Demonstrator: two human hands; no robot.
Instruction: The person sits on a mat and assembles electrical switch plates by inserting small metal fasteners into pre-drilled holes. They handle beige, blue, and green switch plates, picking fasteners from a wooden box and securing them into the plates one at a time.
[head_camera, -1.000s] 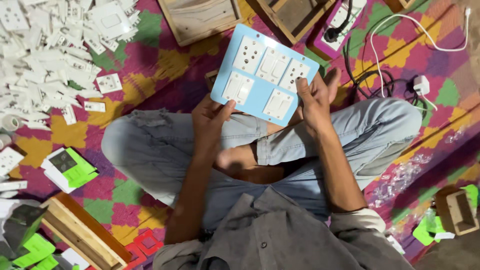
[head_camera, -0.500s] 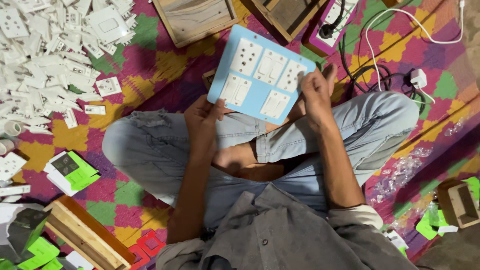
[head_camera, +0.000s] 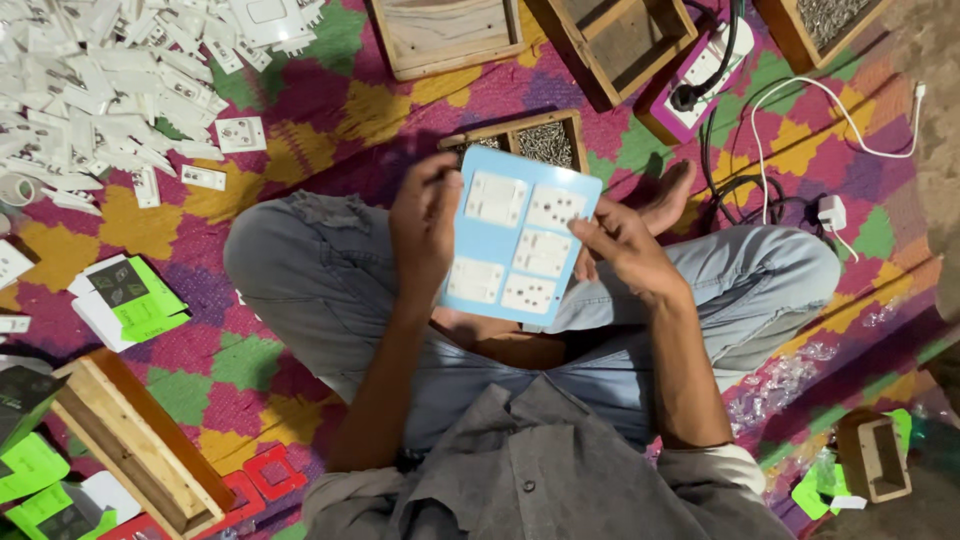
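Observation:
I sit cross-legged on a patterned mat and hold a light blue switch panel (head_camera: 520, 250) upright over my lap. Several white switches and sockets are set in it. My left hand (head_camera: 425, 225) grips the panel's left edge, fingers curled around it. My right hand (head_camera: 625, 245) holds the right edge, thumb on the front face. Just beyond the panel lies a small wooden tray of screws (head_camera: 530, 140), partly hidden by it.
A heap of white switch parts (head_camera: 100, 90) covers the mat at the far left. Wooden boxes (head_camera: 450, 35) stand at the top, and a plugged-in extension board (head_camera: 700, 75) with cables lies at top right. Green-and-black cartons (head_camera: 130, 300) and a wooden frame (head_camera: 140, 450) lie at left.
The panel has come down from arm's length toward my lap and turned upright. Both hands shifted from beneath it to its side edges.

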